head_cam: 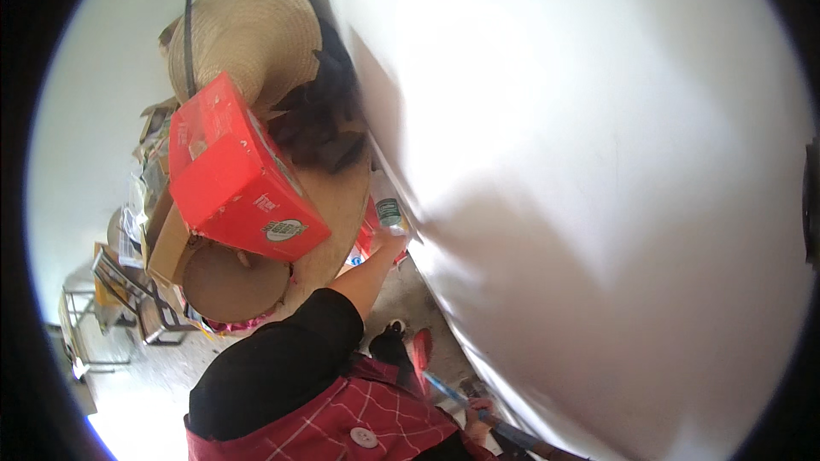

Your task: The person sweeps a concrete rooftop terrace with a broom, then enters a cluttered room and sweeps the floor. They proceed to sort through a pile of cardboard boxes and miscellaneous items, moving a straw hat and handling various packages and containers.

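My left hand (388,237) reaches down between the round wooden table (333,205) and the white wall, at the lower end of a clear plastic bottle (386,205) with a green label. Its fingers are too blurred to show whether they grip the bottle. Low in the view, beside the wall, my right hand (477,419) is closed around a long handle (448,390), partly blue. A red piece (421,349) lies near the far end of that handle. Red items show behind my left wrist.
On the table are a red cardboard box (243,186), a woven straw hat (250,32), dark cloth or bags (327,121) and a round brown lid-like disc (236,282). A metal-framed stool (154,320) stands at lower left. The white wall (576,205) fills the right side.
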Tool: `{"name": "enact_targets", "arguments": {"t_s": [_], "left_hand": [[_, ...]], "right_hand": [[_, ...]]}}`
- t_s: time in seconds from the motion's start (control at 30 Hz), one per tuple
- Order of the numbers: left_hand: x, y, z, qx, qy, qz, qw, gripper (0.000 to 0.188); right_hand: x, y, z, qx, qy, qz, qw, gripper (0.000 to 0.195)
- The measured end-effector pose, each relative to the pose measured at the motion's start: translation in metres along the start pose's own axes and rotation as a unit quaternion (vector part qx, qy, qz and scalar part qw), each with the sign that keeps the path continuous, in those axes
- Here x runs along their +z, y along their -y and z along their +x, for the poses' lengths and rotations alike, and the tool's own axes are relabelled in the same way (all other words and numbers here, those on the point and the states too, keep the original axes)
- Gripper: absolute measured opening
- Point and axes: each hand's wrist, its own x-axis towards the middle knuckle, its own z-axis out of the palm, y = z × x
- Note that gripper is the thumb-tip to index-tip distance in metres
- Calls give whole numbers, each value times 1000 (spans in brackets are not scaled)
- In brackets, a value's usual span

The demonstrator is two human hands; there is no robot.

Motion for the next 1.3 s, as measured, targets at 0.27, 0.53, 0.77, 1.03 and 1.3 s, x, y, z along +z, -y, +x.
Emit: {"name": "enact_targets", "arguments": {"t_s": [0.27,0.53,0.77,1.03,1.3], "left_hand": [[-17,36,-40,-4,232,-394,890,28],[-109,102,-175,160,394,-326,844,36],[-157,124,-159,140,391,-388,823,41],[-141,105,-131,66,413,-325,848,44],[-177,207,-175,138,384,-64,911,43]], "right_hand": [[15,23,34,63,51,-84,993,13],[31,13,34,146,-3,-173,974,19],[8,8,10,177,-50,-222,957,26],[63,29,-14,95,-51,-64,992,14],[116,242,32,-199,37,-36,979,23]]}}
